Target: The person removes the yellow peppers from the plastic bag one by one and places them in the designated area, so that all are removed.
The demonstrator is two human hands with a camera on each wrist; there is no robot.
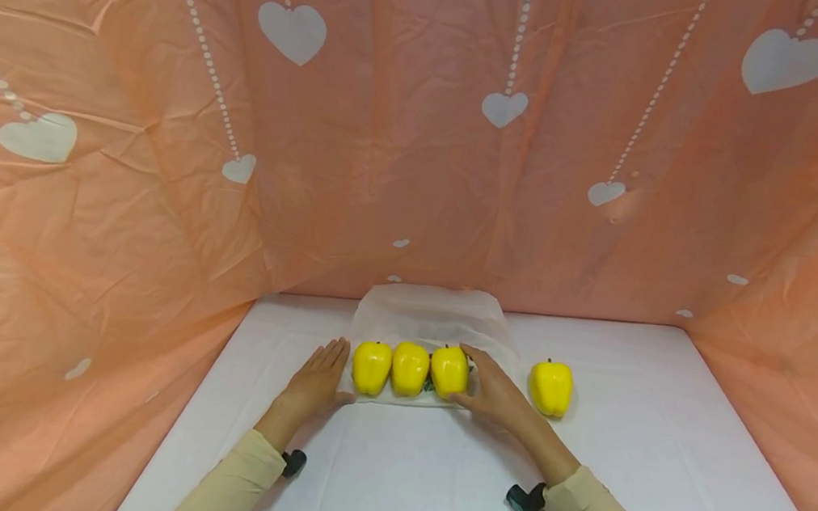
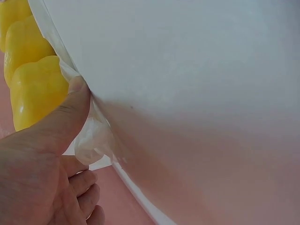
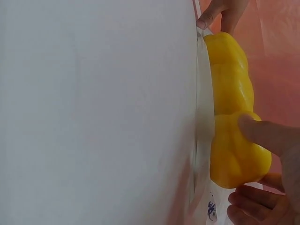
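Note:
Three yellow bell peppers stand in a row on a thin whitish plastic bag (image 1: 433,310): a left one (image 1: 371,368), a middle one (image 1: 409,369) and a right one (image 1: 449,372). My right hand (image 1: 491,388) grips the right pepper, thumb on the near side and fingers round the far side. Beside the left pepper my left hand (image 1: 320,373) rests at the bag's left edge, its fingers fairly straight. In the left wrist view its thumb (image 2: 70,110) touches the bag's near edge. Farther right, a fourth bell pepper (image 1: 551,388) lies on the table, apart from the bag.
The table (image 1: 419,475) has a white cover. Behind it and along both sides hangs a peach-coloured curtain (image 1: 388,164) with white hearts. Some dark print (image 3: 212,208) shows on the bag near the right hand.

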